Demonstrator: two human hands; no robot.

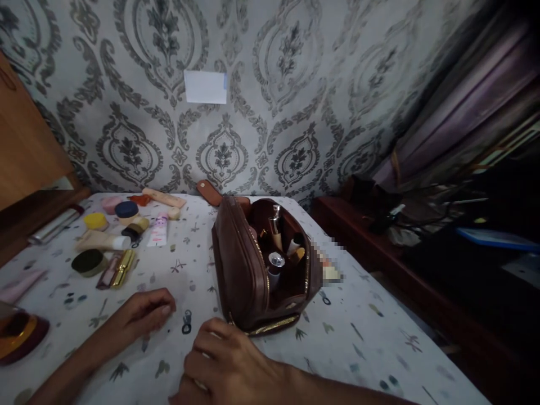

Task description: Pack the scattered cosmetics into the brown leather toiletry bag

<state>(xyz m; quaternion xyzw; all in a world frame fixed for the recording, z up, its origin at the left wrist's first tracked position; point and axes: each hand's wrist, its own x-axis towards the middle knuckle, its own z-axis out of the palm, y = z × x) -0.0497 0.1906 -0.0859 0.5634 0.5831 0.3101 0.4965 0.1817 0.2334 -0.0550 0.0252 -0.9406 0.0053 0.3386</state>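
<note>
A brown makeup bag (pixel 238 264) stands on the patterned cloth, its gold-zippered top gaping. Inside are a clear-capped bottle (pixel 275 225), a jar-like item with a shiny silver top (pixel 276 261) and a white-and-black tube (pixel 294 243). My left hand (pixel 147 315) rests on the cloth left of the bag, fingers loosely bent with nothing visible in them. Just in front of the bag's near corner lies my right hand (pixel 223 360), back upward. Its fingers are bent, with small gaps between them; the fingertips are hidden. No held item shows.
Several cosmetics lie to the left, including a gold lipstick (pixel 123 269), a dark round jar (pixel 89 262), a pink-white tube (pixel 159 229) and a yellow-lidded jar (pixel 95 221). An amber bottle (pixel 19 336) is at the near left. Behind the bag rises a papered wall (pixel 270 112).
</note>
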